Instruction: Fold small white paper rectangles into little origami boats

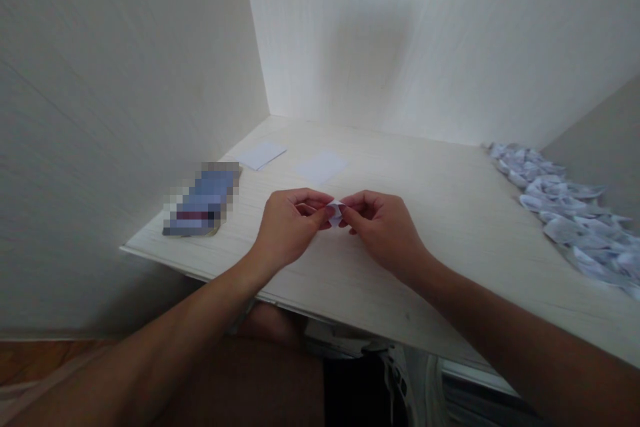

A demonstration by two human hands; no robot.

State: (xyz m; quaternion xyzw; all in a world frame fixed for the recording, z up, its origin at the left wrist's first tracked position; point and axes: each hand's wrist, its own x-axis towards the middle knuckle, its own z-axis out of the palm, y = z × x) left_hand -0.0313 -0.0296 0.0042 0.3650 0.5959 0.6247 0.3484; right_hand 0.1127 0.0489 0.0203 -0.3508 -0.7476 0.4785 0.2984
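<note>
A small folded piece of white paper (336, 211) is held between both hands above the middle of the white table (435, 213). My left hand (295, 223) pinches its left side between thumb and fingers. From the right, my right hand (383, 227) grips the other side in the same way. The fingertips of the two hands almost meet, and they hide part of the paper.
Flat white paper (262, 155) lies at the back left, with another pale sheet (323, 166) beside it. A blurred-out phone-like object (203, 200) rests near the left wall. Many folded white paper pieces (565, 203) are heaped along the right side. Walls enclose the back and left.
</note>
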